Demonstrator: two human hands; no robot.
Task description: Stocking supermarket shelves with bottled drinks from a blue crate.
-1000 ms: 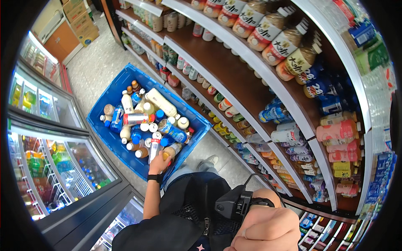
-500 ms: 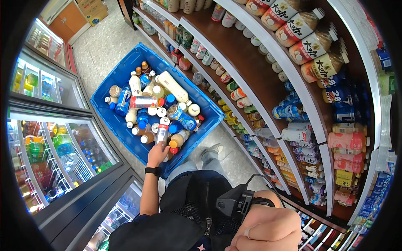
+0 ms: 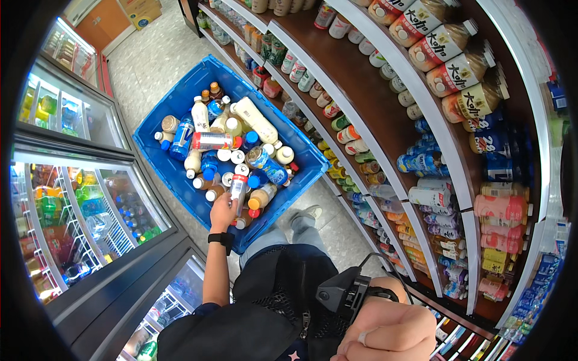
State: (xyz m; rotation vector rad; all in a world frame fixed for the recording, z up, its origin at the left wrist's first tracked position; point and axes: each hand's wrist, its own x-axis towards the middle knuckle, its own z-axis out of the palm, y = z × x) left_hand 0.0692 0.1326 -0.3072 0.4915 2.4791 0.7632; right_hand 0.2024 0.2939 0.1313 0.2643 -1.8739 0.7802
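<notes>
One long, well-stocked drinks shelf unit (image 3: 337, 60) flanks the right edge of the blue crate (image 3: 304, 141). A heap of loose bottles (image 3: 212, 141) fills much of the crate, only one of them touched so far. A milky-white bottle (image 3: 256, 120) rests along its right edge. The right hand (image 3: 391, 331) is curled into a fist, nothing visible in it. Near the crate's closest corner, the left hand (image 3: 223, 213) touches a white-labelled bottle (image 3: 239, 191); whether this grip is closed, I cannot tell.

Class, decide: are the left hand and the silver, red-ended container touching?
Touching: the head view shows the left hand against the left side of the silver container.
</notes>
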